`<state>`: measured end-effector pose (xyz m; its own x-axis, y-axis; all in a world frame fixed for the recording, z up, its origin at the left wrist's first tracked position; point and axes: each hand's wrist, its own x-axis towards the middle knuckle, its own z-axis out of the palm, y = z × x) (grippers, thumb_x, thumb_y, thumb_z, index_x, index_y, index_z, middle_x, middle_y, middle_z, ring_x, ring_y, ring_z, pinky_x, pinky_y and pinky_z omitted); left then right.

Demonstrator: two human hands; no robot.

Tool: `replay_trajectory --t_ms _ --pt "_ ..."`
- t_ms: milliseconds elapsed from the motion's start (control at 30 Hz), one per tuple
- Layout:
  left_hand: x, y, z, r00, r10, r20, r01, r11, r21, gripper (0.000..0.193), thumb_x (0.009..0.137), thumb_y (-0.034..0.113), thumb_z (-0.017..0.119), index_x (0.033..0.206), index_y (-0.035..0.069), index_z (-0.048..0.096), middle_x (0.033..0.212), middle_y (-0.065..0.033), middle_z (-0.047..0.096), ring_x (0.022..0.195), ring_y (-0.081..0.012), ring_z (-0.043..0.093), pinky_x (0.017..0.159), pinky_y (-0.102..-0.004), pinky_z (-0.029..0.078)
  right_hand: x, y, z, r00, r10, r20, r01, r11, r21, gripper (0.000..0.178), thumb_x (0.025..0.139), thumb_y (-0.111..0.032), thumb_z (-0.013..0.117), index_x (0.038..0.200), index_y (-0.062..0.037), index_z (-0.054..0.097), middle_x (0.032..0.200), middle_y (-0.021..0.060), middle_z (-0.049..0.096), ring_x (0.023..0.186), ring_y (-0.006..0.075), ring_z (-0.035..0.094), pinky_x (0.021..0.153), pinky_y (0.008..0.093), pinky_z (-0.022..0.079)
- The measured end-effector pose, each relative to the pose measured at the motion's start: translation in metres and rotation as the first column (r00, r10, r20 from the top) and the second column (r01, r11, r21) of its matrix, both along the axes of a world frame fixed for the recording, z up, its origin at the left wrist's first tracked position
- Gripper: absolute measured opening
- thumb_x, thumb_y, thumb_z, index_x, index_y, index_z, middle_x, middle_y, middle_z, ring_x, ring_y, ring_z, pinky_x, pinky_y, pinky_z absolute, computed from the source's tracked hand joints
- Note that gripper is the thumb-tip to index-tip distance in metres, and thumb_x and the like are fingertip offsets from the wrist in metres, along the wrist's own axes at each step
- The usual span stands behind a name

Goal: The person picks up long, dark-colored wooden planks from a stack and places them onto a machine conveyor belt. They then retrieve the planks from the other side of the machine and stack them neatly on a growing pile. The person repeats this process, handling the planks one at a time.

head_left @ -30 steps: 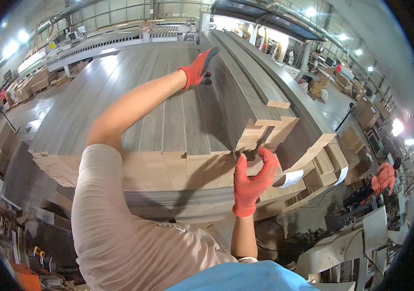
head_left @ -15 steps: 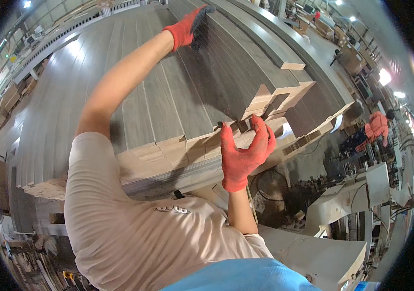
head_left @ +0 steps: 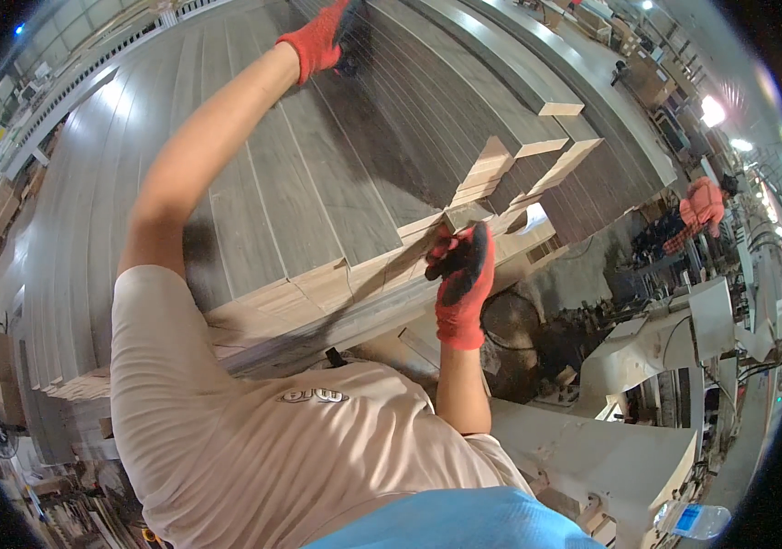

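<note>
Both my hands wear red gloves with dark palms. My left hand [head_left: 322,41] reaches far across a broad stack of grey-brown wooden planks [head_left: 253,192]. It lies against the stack where the surface steps, fingers stretched out, their tips running to the upper edge of the picture. My right hand [head_left: 464,284] is at the near end of the stack, its fingers curled and the dark palm side partly showing. Its upper edge meets a small grey plank end [head_left: 469,216], beside a gap between the pale cut ends. What its fingers enclose is hidden.
A thicker plank [head_left: 546,96] lies on the right part of the stack. Pale machinery [head_left: 656,352] and a white surface [head_left: 583,457] stand to the lower right, with a clear plastic bottle [head_left: 706,522]. Another person [head_left: 697,215] in an orange-red top bends over farther right.
My right hand has turned and its spread fingers have curled in at the plank ends. The view has shifted slightly; my left hand stays on the stack.
</note>
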<state>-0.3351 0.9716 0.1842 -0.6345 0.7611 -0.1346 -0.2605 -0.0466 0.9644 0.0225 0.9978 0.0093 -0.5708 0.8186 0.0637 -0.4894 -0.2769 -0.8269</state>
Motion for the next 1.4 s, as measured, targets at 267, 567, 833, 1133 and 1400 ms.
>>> replay_trajectory --t_ms 267,567,833,1133,1400 --pt "-0.03 -0.016 -0.012 0.947 -0.32 0.02 0.307 0.924 0.228 0.071 0.098 0.069 0.05 0.045 0.023 0.041 0.039 -0.0015 0.037 0.034 -0.0233 0.037 0.044 -0.0401 0.028 -0.008 0.014 0.021 0.983 0.137 0.123 -0.143 0.989 0.04 0.031 0.101 -0.033 0.065 0.085 -0.0063 0.066 0.062 0.0019 0.058 0.049 0.0104 0.052 0.044 0.0248 0.037" --pt "0.008 -0.015 -0.002 0.999 -0.035 -0.004 0.035 0.998 -0.048 0.056 0.089 0.067 0.062 0.057 0.022 0.05 0.047 -0.0035 0.045 0.04 -0.0217 0.042 0.045 -0.0396 0.031 0.041 0.002 0.031 0.981 0.064 0.185 -0.066 0.998 0.004 0.031 0.099 -0.028 0.062 0.079 -0.0049 0.064 0.058 -0.0024 0.048 0.048 0.0063 0.04 0.046 0.0236 0.026" --pt "0.043 -0.032 -0.06 0.844 0.13 -0.521 0.015 0.964 0.265 0.054 0.108 0.042 0.053 0.154 0.015 0.044 0.144 -0.0009 0.054 0.12 -0.0158 0.059 0.103 -0.0374 0.049 0.076 0.007 0.004 0.991 -0.083 0.104 0.059 0.975 0.214 0.029 0.09 -0.025 0.074 0.105 -0.0027 0.061 0.087 0.0063 0.058 0.071 0.0137 0.051 0.064 0.0292 0.04" --pt "0.206 -0.084 -0.05 0.726 0.046 -0.686 -0.018 0.999 0.048 0.059 0.103 0.028 0.06 0.153 0.006 0.038 0.141 -0.0095 0.05 0.127 -0.0227 0.051 0.109 -0.0368 0.041 0.06 0.013 0.057 0.825 -0.56 0.081 0.112 0.302 0.947 0.108 0.067 -0.041 0.094 0.148 0.0071 0.042 0.125 0.0211 0.063 0.113 0.0352 0.062 0.098 0.0422 0.049" --pt "0.299 -0.14 -0.051 -0.846 -0.183 -0.5 0.102 0.866 -0.49 0.046 0.087 0.024 0.064 0.129 0.006 0.059 0.133 -0.0114 0.059 0.104 -0.0263 0.057 0.077 -0.0465 0.047 0.041 0.011 0.079 0.751 -0.618 0.232 0.025 0.377 0.926 0.099 0.068 -0.035 0.091 0.146 0.003 0.045 0.117 0.0204 0.068 0.103 0.0351 0.069 0.086 0.0419 0.055"
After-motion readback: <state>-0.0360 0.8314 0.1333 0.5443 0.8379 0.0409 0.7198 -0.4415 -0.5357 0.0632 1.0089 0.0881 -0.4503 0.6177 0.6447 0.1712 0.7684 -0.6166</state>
